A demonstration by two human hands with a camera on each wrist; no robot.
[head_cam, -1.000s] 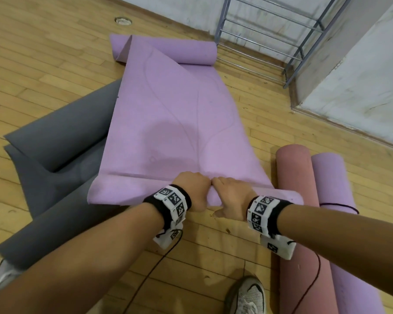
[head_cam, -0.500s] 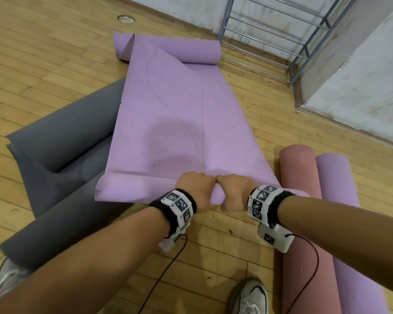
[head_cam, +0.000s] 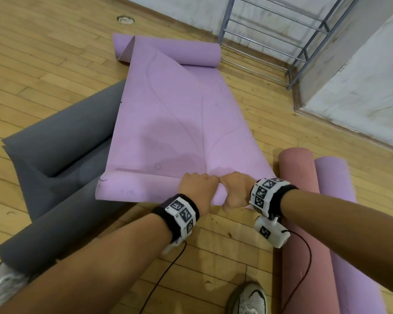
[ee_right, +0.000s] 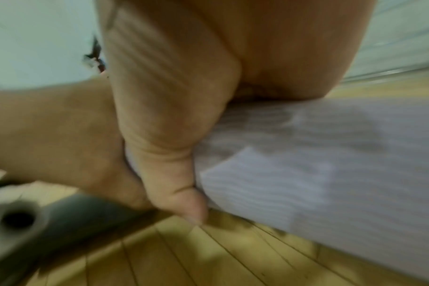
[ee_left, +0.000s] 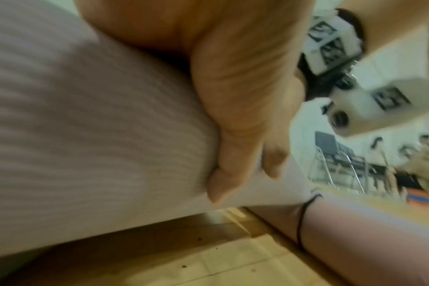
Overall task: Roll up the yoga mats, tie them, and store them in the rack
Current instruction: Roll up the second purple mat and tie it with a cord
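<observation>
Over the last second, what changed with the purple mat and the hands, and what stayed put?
Both hands, left hand and right hand, kept gripping the near roll of the purple mat and turned it forward, away from the person; the roll grew slightly thicker. The grey mat, pink rolled mat, lilac rolled mat and rack stayed put.

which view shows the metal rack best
The head view: the rack stands at the wall beyond the purple mat. The right wrist view shows none of it; the left wrist view shows only blurred metal frames I cannot identify.
</observation>
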